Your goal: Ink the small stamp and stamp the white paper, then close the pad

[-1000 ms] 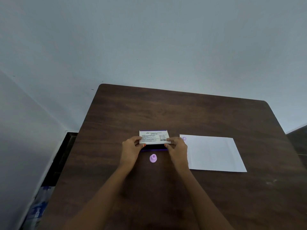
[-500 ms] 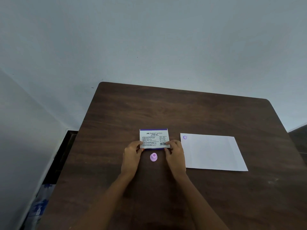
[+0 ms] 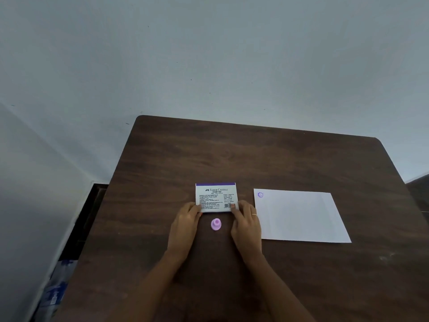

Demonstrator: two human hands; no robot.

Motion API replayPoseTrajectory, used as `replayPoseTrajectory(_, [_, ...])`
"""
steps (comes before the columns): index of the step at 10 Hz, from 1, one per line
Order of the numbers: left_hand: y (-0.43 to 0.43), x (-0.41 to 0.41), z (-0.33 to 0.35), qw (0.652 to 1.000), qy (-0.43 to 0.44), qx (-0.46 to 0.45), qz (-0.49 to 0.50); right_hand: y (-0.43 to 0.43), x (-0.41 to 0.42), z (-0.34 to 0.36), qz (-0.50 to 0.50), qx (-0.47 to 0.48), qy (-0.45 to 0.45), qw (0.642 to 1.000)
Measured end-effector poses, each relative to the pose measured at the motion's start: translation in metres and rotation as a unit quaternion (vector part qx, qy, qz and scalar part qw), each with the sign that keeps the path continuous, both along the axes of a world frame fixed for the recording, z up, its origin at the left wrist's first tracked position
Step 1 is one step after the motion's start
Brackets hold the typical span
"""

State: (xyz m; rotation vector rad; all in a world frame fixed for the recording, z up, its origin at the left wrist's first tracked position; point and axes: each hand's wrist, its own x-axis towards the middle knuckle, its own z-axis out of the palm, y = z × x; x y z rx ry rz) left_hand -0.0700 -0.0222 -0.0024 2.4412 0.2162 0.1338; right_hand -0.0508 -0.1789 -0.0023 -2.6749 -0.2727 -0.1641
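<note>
The stamp pad [image 3: 216, 196] lies flat on the dark wooden table [image 3: 255, 159] with its white printed lid down. My left hand [image 3: 185, 225] presses the lid's near left corner and my right hand [image 3: 246, 225] presses its near right corner. The small lilac stamp [image 3: 216, 224] stands upright on the table between my hands, touching neither. To the right lies the white paper [image 3: 299, 217], with a purple round stamp mark [image 3: 260, 194] in its far left corner.
A pale wall rises behind the table's far edge. Left of the table is a dark gap by the floor, and a blue-and-white plastic object [image 3: 55, 291] lies low at the left.
The pad's lid has gone from half raised, with the purple ink edge showing, to flat down. Both hands followed it to the near corners.
</note>
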Motion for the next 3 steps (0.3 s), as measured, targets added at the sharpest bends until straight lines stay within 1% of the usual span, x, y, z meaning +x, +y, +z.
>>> replayPoseTrajectory(1, [-0.0017,-0.0031,0.0015,0.999,-0.029,0.024,-0.019,0.0015,-0.0034,0.0010,-0.003,-0.025,-0.009,1.000])
replayPoseTrajectory(2, [-0.0002,-0.0051,0.0018,0.998,-0.041,0.038,-0.032,0.0009,-0.0026,0.0017,-0.020,0.030,0.036,0.999])
replayPoseTrajectory(3, [-0.0002,-0.0019,0.0073,0.995,-0.058,0.076,-0.026,0.0016,0.0031,0.0058,-0.062,0.086,0.044,0.993])
